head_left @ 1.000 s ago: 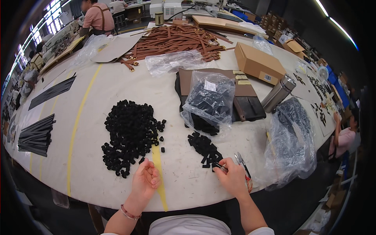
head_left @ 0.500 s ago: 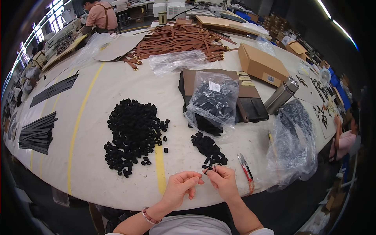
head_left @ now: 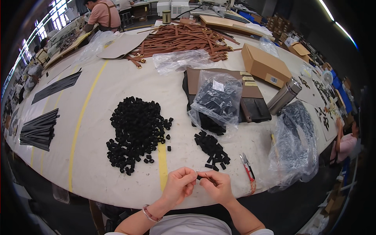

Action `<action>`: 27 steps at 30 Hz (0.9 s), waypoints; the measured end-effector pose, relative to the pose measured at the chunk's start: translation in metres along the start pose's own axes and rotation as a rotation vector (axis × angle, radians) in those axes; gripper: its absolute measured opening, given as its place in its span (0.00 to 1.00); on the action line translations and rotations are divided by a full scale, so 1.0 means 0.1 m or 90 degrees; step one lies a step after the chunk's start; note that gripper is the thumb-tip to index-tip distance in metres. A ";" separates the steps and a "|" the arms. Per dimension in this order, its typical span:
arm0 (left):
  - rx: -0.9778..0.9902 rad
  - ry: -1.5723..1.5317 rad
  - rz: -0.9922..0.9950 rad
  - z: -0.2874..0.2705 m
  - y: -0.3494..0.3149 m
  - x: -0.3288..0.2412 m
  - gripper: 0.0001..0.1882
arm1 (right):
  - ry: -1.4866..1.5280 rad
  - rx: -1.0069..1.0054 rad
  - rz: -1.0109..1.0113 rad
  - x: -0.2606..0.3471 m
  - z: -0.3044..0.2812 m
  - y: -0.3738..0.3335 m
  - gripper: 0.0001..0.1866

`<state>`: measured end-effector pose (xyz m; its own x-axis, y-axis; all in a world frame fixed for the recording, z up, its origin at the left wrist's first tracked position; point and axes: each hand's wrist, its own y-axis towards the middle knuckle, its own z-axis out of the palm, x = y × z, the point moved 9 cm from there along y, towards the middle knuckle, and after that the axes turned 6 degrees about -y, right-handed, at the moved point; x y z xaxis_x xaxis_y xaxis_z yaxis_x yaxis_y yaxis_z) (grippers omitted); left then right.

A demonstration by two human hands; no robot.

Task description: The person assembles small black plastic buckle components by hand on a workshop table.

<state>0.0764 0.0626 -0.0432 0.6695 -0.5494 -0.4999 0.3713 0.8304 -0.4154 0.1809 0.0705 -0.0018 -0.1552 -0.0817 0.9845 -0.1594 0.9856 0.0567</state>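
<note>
Bare left hand [head_left: 181, 184] and bare right hand [head_left: 217, 188] meet above the near middle of the pale cloth-covered worktop [head_left: 90, 156]. Between their fingertips: a small black fabric-like piece [head_left: 199, 177], mostly covered by the fingers. Right fingers pinched narrow on it; a thin dark tool [head_left: 214, 181] also shows in that hand, kind unclear. Left fingers bunched close at the piece's left end; from here I cannot tell whether they grip it.

Just beyond the right hand: small heap of flat black strips [head_left: 211, 148]. Farther left: large mound of stubby black loops [head_left: 137, 127]. Right of the hands: red-handled thread snips [head_left: 247, 166], apart from both.

Handling, judged: very light, soft, bendable, hardly fragile; slight slip likely. Best held by its two ends, fingertips only, middle left uncovered.
</note>
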 end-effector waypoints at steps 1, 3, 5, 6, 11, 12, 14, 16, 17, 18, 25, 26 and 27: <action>0.004 0.060 0.024 0.01 -0.01 -0.04 0.05 | 0.001 0.001 -0.001 0.03 -0.02 0.02 0.10; 0.008 0.119 0.048 0.01 -0.03 -0.08 0.05 | 0.119 0.070 0.166 -0.15 0.04 0.04 0.08; 0.021 0.258 0.104 0.02 -0.06 -0.19 0.04 | 0.163 0.110 0.198 -0.17 0.05 0.07 0.07; 0.022 0.257 0.103 0.02 -0.07 -0.20 0.04 | 0.206 0.147 0.229 -0.18 0.09 0.05 0.07; 0.110 0.349 0.139 0.14 -0.11 -0.26 0.06 | 0.216 0.234 0.262 -0.22 0.12 0.02 0.07; 0.106 0.350 0.140 0.12 -0.11 -0.27 0.06 | 0.230 0.263 0.282 -0.23 0.17 0.01 0.07; 0.074 0.415 0.160 0.06 -0.11 -0.31 0.05 | 0.158 0.206 0.207 -0.16 0.17 0.07 0.07; 0.037 0.366 0.133 0.00 -0.09 -0.29 0.05 | 0.080 0.141 0.133 -0.02 0.11 0.09 0.08; -0.002 0.317 0.107 -0.06 -0.07 -0.28 0.06 | -0.087 0.120 0.001 0.17 0.08 0.10 0.08; -0.002 0.318 0.108 -0.08 -0.06 -0.26 0.06 | -0.253 0.099 -0.132 0.35 0.11 0.07 0.09; 0.025 0.066 0.080 0.04 -0.09 -0.16 0.06 | 0.109 0.010 0.057 -0.07 0.07 0.05 0.07; 0.035 0.071 0.095 0.04 -0.10 -0.17 0.06 | 0.146 0.039 0.123 -0.11 0.10 0.05 0.07; 0.036 0.070 0.094 0.04 -0.10 -0.16 0.06 | 0.181 0.066 0.189 -0.16 0.14 0.02 0.07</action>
<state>0.0639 0.0634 -0.0281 0.6458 -0.4251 -0.6342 0.3120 0.9051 -0.2890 0.1697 0.0722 -0.0195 0.0638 0.2616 0.9631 -0.2478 0.9390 -0.2386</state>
